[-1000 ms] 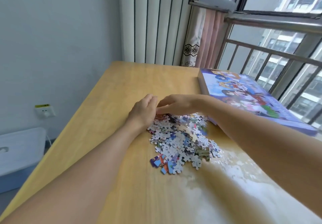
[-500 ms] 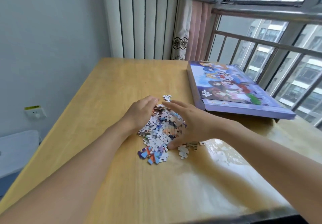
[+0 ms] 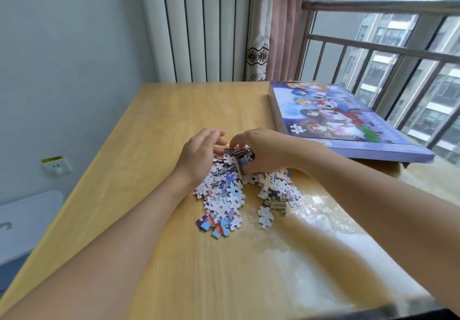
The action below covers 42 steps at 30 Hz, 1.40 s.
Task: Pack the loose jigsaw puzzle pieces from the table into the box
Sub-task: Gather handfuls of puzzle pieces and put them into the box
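- Right hand curled over the far end of the pieces, fingers and thumb pinching a stacked wad against the left hand.
- Left hand cupped on the other side of that wad, fingers bent round its top edge, gripping it too.
- Clamped between both palms, edge-up, at the heap's far end; the rest lying flat on the table, trailing back toward the body in two loose tongues.
- Box off to the right and a little farther away, beside the window rail, well apart from the heap.
- Long axis of the box running away from the viewer; near short edge overhanging the table's right side.
- Printed picture face up, so closed or lid-side up by the look of it; no open cavity visible.
- Right hand nearer the box, its forearm already passing just in front of the box's near corner.
- Likely next: carry rightward, yet some opening needed first, probably one hand freed to lift the lid.
- Risk: wad spilling if either palm lets go.
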Each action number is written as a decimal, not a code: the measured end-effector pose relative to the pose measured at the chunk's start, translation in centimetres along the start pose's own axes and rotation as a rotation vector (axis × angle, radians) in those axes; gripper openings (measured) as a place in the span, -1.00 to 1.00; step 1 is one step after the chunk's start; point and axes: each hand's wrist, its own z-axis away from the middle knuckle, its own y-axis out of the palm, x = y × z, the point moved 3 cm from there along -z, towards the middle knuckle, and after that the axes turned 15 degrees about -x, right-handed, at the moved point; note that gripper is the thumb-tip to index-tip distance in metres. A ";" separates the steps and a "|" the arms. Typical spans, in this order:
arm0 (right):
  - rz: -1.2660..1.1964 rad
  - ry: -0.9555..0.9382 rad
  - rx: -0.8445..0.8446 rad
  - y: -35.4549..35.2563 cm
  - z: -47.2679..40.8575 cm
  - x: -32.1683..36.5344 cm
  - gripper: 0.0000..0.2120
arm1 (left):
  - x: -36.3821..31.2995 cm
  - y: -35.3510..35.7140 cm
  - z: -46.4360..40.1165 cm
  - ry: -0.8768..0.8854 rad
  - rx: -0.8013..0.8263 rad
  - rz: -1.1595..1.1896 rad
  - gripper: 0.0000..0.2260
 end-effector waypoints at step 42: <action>-1.033 0.901 -0.190 -1.2 15.4 -7.5 -0.81 | -8.8 11.0 -0.8 0.718 0.404 -0.698 -0.53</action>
